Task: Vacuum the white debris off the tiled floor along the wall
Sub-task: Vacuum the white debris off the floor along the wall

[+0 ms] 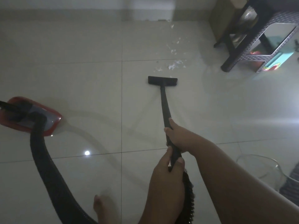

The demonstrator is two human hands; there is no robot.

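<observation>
Starting from the left, the red vacuum [30, 117] sits on the floor [80, 78], and its black hose [48, 167] curves down toward the bottom edge, passing a bare foot [100, 206]. Next comes the left hand [166, 177], with its fingers [180, 161] clamped around the lower end of the wand [165, 107], where the ribbed hose joins. Just above it on the wand, the right hand [178, 136] is also wrapped tight, so it is the nearer hand to the head [162, 81].

The wand runs almost straight away from the hands, toward the wall [64, 5]. The head lies flat on the tile, with its long side across this line. The debris [174, 65] is not yet under it: the nearest white bits lie just beyond the head and a little to its right, and more bits trail further up toward the wall, near the dark stool [229, 49].

So I judge that the next push must go forward and slightly right, along the axis of the wand.
</observation>
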